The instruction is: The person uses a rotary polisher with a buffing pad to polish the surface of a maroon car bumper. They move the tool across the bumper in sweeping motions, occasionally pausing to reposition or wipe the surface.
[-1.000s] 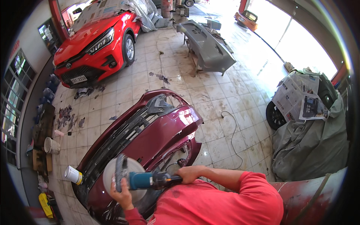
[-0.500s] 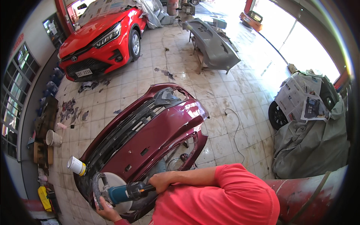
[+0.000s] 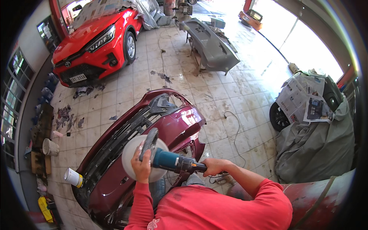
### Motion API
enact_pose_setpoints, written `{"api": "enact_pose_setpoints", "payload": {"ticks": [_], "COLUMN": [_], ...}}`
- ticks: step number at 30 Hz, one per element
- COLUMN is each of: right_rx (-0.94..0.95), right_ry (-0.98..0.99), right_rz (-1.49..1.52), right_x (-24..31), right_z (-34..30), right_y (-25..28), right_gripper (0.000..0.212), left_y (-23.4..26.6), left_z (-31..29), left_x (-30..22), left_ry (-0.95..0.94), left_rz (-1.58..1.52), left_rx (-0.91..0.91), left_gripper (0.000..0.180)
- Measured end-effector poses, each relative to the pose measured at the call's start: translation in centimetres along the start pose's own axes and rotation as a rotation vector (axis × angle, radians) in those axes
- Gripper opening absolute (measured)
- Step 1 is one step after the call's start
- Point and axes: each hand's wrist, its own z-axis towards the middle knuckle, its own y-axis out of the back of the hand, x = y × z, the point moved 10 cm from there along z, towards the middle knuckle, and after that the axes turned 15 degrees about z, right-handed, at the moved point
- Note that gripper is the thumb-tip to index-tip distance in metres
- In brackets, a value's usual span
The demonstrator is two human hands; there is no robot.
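Note:
Both of my hands hold a teal and black polisher (image 3: pixel 167 159) with a wide whitish round pad (image 3: pixel 129 150). My left hand (image 3: pixel 141 167) is closed on the black loop handle at its front. At the rear, my right hand (image 3: pixel 215 167) grips the black grip end. Beneath the pad lies a maroon car bumper (image 3: pixel 104 191), its dark grille side to the left. I cannot tell whether the pad touches the paint. A white tub with a yellow band (image 3: pixel 73 177) sits tilted at the bumper's left edge.
A red car (image 3: pixel 92 42) stands at the far left. Beyond the bumper, a grey bumper (image 3: pixel 211 46) rests on a stand. A covered vehicle part (image 3: pixel 314 145) is on the right, near a dark cord (image 3: pixel 238 130) on the tiles. A white bucket (image 3: pixel 50 147) stands left.
The polisher has moved up and to the right across the maroon bumper, with both hands still on it. The whole view has shifted slightly.

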Motion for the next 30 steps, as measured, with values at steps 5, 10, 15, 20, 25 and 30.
{"api": "enact_pose_setpoints", "payload": {"ticks": [5,10,15,20,25,30], "right_rx": [-0.075,0.05,0.204,0.352,0.407,0.368], "right_ry": [-0.141,0.002,0.234,0.245,0.305,0.224], "right_rz": [0.125,-0.038,-0.114,-0.36,-0.361,-0.381], "right_x": [-1.4,1.7,8.6,15.3,17.5,17.3], "right_z": [-1.6,0.6,3.3,7.0,9.7,8.6], "right_y": [-0.1,-3.9,-9.5,-16.3,-21.1,-18.0], "right_gripper": [0.041,0.039,0.036,0.029,0.038,0.042], "left_y": [-2.3,4.4,15.4,28.6,31.7,29.9], "left_z": [1.3,-2.3,-9.3,-17.6,-19.6,-16.8], "left_x": [-1.0,-0.1,2.3,9.5,4.8,3.2], "left_ry": [0.004,-0.113,-0.029,0.129,-0.271,0.061], "left_rz": [0.014,0.113,0.211,0.377,1.271,0.501], "left_rx": [0.048,-0.138,-0.4,-0.655,-0.744,-0.796], "left_gripper": [0.045,0.046,0.049,0.043,0.024,0.038]}}
